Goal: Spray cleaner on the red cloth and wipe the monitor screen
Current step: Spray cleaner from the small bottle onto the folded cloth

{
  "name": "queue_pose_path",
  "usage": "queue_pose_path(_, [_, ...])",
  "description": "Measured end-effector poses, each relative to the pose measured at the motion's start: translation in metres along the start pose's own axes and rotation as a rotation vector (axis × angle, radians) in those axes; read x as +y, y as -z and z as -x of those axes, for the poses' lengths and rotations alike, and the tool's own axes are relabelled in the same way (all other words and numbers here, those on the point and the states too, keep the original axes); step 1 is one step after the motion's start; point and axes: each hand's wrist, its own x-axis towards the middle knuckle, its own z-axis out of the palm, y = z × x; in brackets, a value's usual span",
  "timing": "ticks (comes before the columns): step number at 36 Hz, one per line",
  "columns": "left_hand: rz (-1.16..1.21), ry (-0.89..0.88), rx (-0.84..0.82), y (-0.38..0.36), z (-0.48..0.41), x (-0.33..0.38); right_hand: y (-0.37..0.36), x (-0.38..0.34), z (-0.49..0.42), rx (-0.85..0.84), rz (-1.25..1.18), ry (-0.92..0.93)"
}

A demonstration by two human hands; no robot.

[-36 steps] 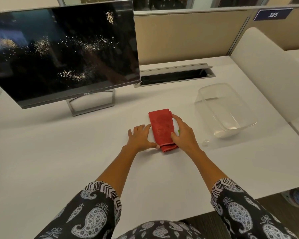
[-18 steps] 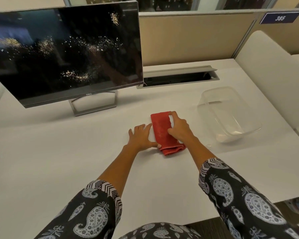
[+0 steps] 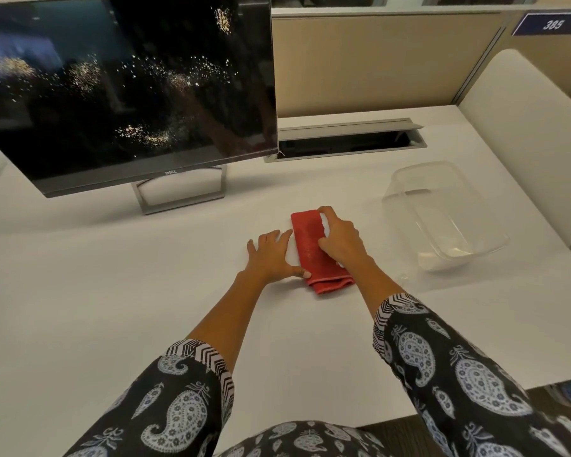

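Observation:
A folded red cloth (image 3: pixel 307 239) lies flat on the white desk (image 3: pixel 112 291) in front of me. My right hand (image 3: pixel 338 237) rests on the cloth's right half, fingers curled over its far right edge. My left hand (image 3: pixel 272 255) lies flat on the desk just left of the cloth, fingers spread, thumb touching the cloth's near left corner. The dark monitor (image 3: pixel 122 84) stands at the back left on a grey stand (image 3: pixel 182 196); pale specks dot its screen. No spray bottle is in view.
A clear plastic tub (image 3: pixel 442 212) sits on the desk to the right of the cloth. A cable tray with an open grey lid (image 3: pixel 346 138) is set into the desk behind. A beige partition (image 3: pixel 376 61) closes the back; a white divider (image 3: pixel 521 133) stands at right.
My right hand has slid from the cloth's near right edge up onto its top, toward the far edge. The left hand has stayed put.

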Motion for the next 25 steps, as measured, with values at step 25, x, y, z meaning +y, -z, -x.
queue_pose_path(25, [-0.029, -0.012, -0.011, 0.005, 0.014, 0.007, 0.007, 0.037, 0.034, 0.063, 0.212, -0.066])
